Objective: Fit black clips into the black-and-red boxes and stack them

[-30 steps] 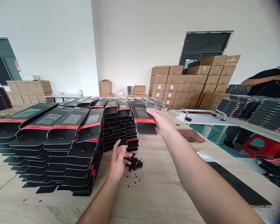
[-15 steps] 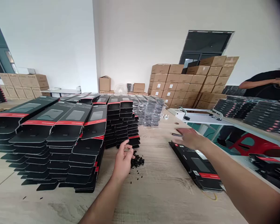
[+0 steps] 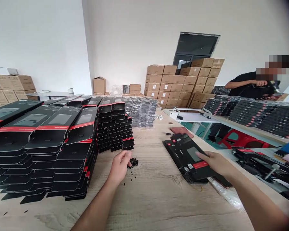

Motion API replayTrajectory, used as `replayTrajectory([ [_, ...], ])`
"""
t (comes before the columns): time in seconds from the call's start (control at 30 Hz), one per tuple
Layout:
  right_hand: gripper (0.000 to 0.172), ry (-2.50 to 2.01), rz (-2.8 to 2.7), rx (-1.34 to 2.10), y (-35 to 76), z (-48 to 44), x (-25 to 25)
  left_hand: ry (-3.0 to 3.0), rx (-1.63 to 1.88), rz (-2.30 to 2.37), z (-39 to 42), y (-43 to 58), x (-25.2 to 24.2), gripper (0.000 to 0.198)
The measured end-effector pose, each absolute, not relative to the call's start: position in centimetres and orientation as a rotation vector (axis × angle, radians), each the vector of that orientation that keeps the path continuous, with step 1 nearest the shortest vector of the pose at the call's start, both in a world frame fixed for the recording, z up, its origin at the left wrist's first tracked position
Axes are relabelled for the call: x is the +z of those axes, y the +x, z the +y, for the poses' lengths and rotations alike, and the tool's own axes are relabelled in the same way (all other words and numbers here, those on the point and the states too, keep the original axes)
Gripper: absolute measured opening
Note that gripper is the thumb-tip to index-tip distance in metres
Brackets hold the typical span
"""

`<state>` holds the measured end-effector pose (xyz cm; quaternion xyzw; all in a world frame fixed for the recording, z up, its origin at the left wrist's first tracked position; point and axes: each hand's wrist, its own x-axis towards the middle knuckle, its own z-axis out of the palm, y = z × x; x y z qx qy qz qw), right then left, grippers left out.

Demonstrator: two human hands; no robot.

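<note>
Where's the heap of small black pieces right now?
In the head view, the heap sits on the wooden table beside the left hand, just in front of a stack of black boxes.

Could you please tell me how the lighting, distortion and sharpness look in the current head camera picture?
In the head view, the light is soft and even, without harsh shadows; the wide-angle lens makes the wall corner lean; the top-right corner darkens; the co-worker's head is pixelated; the right hand and the black pack beneath it look reasonably sharp.
</note>
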<state>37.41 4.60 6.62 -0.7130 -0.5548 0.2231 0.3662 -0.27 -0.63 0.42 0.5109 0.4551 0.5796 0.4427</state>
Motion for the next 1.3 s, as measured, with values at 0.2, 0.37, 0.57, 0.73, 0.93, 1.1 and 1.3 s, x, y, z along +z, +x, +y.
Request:
replayTrajectory([
  [0.2,0.033,-1.084,-1.456,1.017,23.4,2.1,6.6,1.231,1.1,0.656,-2.5,1.1,1.3,0.051],
  [0.37,0.039,-0.903,-1.653,1.051,16.5,5.0,2.5,1.044,1.255,0.826,-2.0,0.3,1.0,0.044],
  [0.57,0.014,-1.032,-2.076,0.907,17.8,6.9,-2.7,1.075,1.416,1.187,-0.4,-0.8,0.3,0.022],
  [0.73,0.019,-1.17,-2.164,0.71,17.8,6.8,-2.6,1.045,1.455,1.269,-0.3,-0.3,-0.2,0.023],
  [0.93,0.021,-1.212,-2.369,0.477,19.4,6.3,-1.3,0.974,1.439,1.26,-0.5,0.1,-0.2,0.027],
  [1.1,0.016,-1.433,-2.36,0.344,19.4,5.4,-0.8,0.868,1.463,1.204,-0.6,0.0,0.1,0.021],
  [1.3,0.016,-1.5,-2.415,0.307,19.5,5.3,-0.5,0.991,1.426,1.116,-0.5,-0.2,-0.5,0.026],
])
